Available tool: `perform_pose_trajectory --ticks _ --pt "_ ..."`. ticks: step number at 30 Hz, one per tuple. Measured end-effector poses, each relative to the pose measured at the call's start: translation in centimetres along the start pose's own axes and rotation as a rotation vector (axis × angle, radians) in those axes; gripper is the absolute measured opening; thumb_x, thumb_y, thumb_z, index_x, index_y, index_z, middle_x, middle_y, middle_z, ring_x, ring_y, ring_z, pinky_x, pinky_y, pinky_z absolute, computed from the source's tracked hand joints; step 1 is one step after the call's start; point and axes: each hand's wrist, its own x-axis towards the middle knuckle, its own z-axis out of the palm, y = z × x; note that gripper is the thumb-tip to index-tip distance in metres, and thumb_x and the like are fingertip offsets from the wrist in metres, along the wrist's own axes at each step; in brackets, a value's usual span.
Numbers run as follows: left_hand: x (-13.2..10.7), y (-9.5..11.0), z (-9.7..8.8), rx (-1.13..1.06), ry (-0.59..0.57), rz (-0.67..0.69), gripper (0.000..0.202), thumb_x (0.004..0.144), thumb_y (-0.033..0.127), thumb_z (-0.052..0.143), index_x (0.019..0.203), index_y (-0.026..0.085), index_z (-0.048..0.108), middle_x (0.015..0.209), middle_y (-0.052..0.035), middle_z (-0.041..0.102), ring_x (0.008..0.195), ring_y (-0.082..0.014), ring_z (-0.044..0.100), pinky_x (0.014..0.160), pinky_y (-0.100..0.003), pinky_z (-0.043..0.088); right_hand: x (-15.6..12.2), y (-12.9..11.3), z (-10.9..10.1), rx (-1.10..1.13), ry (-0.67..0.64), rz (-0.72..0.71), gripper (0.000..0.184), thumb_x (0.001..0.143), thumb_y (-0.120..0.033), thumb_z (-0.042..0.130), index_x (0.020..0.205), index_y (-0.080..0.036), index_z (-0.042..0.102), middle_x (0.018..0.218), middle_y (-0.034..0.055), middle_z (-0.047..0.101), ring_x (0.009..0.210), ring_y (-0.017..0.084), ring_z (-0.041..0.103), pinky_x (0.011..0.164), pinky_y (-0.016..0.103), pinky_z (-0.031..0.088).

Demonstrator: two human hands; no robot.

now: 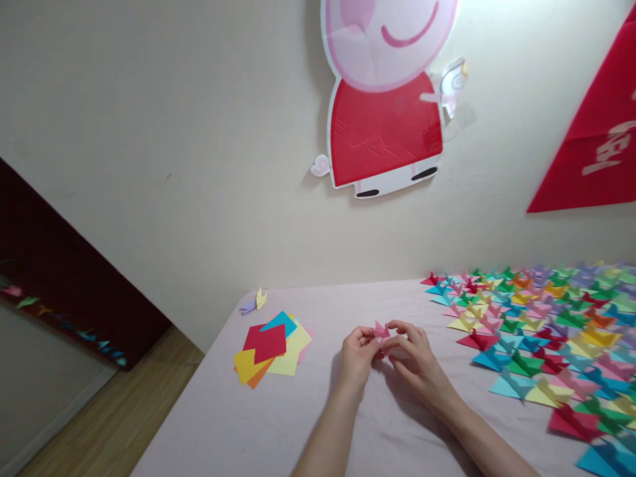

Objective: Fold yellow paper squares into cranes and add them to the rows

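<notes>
Both of my hands meet over the middle of the pale pink table (pixel 278 424). My left hand (pixel 358 354) and my right hand (pixel 412 351) pinch a small pink folded paper piece (pixel 381 330) between their fingertips, just above the tabletop. To the left of my hands lies a loose stack of flat paper squares (pixel 271 348) in red, blue, yellow and orange. On the right, several finished folded paper figures (pixel 541 331) in many colours lie in rows.
A yellow and a purple folded figure (pixel 256 301) sit at the table's far left corner. A cartoon cutout (pixel 385 93) and a red banner (pixel 591 139) hang on the wall behind. Wooden floor (pixel 114 417) lies to the left of the table.
</notes>
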Motion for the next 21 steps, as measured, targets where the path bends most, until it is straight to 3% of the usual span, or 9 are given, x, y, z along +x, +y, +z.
perform_pose_trajectory --ticks 3,9,21 --pt "0.04 -0.16 0.05 0.015 0.001 -0.003 0.030 0.065 0.035 0.080 0.083 0.017 0.064 0.075 -0.0018 0.069 0.063 -0.0129 0.059 0.061 -0.022 0.042 0.06 0.26 0.10 -0.003 0.022 0.047 0.008 0.085 -0.027 0.061 0.084 -0.027 0.069 0.120 0.0078 0.060 0.108 0.028 0.052 0.096 0.049 0.046" --pt "-0.13 -0.24 0.26 0.072 -0.008 0.038 0.024 0.065 0.030 0.081 0.080 0.018 0.066 0.084 -0.0043 0.072 0.081 -0.0181 0.066 0.071 -0.024 0.047 0.25 0.36 -0.09 0.020 0.023 0.138 0.025 0.089 -0.042 0.059 0.073 -0.027 0.070 0.107 0.0076 0.067 0.105 0.029 0.055 0.093 0.048 0.048" --pt "0.06 -0.83 0.33 0.093 -0.036 0.049 0.026 0.066 0.033 0.080 0.081 0.018 0.066 0.082 -0.0043 0.071 0.076 -0.0179 0.066 0.072 -0.027 0.050 0.28 0.52 -0.06 0.119 0.021 0.186 0.034 0.092 -0.049 0.054 0.075 -0.027 0.073 0.104 0.0083 0.072 0.103 0.029 0.056 0.094 0.049 0.045"
